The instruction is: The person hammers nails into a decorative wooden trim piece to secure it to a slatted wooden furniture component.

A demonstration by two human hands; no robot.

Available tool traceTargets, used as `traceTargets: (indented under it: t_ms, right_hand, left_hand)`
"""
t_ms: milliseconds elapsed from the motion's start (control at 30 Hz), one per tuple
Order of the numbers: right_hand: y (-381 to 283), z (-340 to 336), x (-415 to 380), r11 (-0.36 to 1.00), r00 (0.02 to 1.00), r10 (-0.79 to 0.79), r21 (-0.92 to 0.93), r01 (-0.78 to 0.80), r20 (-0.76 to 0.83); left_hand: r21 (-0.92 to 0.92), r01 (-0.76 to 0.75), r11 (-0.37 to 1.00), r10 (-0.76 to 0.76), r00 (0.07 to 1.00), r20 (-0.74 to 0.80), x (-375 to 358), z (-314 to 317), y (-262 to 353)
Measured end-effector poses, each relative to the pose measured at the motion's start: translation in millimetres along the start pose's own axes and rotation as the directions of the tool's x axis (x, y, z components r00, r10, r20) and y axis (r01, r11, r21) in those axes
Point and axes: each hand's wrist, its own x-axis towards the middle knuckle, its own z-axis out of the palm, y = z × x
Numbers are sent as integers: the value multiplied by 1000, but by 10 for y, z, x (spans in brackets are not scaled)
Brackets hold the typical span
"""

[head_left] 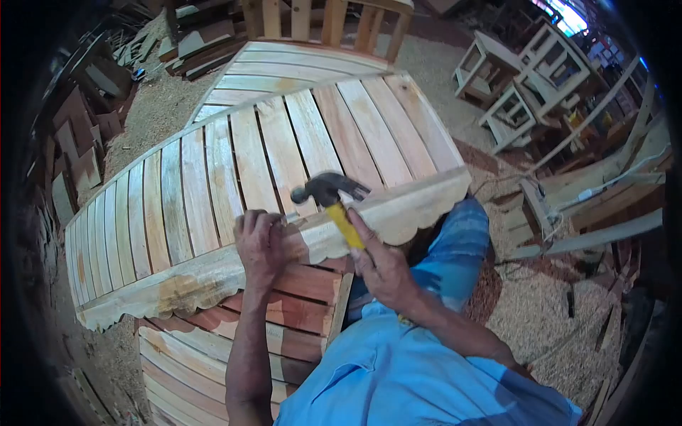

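Pale wood slatted panel [252, 153] runs L to R, w/ a scalloped board [398, 220] along its near edge. L hand [259, 245] is at the board's top edge, abt midway along: fingers bent in, nearly closed, tips around a small thin item [291, 215], too small to ID. Hammer [330, 190] is just R of L hand, head over the near slat ends, claw to R; can't tell if it touches wood. R hand [383, 273] grips the yellow handle [344, 226], one finger stretched up along it.
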Motion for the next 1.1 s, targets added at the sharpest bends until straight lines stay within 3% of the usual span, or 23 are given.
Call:
traceTargets:
  t_ms: [67,200,367,433,633,667,700,733,767,800,833,900,967,1033,1100]
  right_hand:
    - [-229,-208,-13,998,999,47,44,-46,-22]
    - [-642,-678,98,989,969,-147,2,150,-198]
    - [-1288,-1168,223,874,748,-365,73,481,-555]
    - [-1477,-1531,253,821,697,-445,55,568,-562]
    - [-1506,-1541,364,706,640,-529,131,696,-557]
    - [-1376,-1457,379,720,661,-534,125,682,-528]
    - [-996,-1236,362,794,741,-514,86,602,-432]
    - [-480,-955,322,878,829,-469,-61,475,-303]
    - [225,-650,219,878,938,-336,-388,281,-81]
    - [776,-400,100,803,980,-154,-562,198,126]
    - [1012,-195,10,769,966,-6,-616,169,258]
    - [715,-59,-49,899,989,-141,-413,146,44]
    - [318,-161,13,959,956,-236,-202,200,-173]
    - [9,-341,-91,999,980,-40,-24,36,-195]
    - [-216,-607,-60,998,960,-58,5,61,-275]
  left_hand:
    - [-51,21,998,-22,1000,-14,14,36,32]
    - [-54,52,997,-50,998,37,47,110,61]
    - [-19,91,996,-89,992,88,49,134,39]
    - [-15,91,996,-89,992,93,59,138,41]
    - [-26,98,995,-96,991,92,66,126,71]
    - [-31,96,995,-93,992,87,73,128,71]
    - [-35,91,995,-88,992,86,68,123,70]
    - [-33,83,996,-80,993,83,61,122,73]
    - [-32,72,997,-69,995,78,64,123,82]
    - [-30,60,998,-58,996,67,74,118,89]
    - [-24,58,998,-56,997,57,79,115,100]
    - [-16,31,999,-30,997,68,80,99,102]
    - [-24,37,999,-37,999,-13,106,169,75]
    - [-30,45,999,-46,998,-41,35,164,102]
    - [-37,47,998,-50,994,-96,109,188,200]
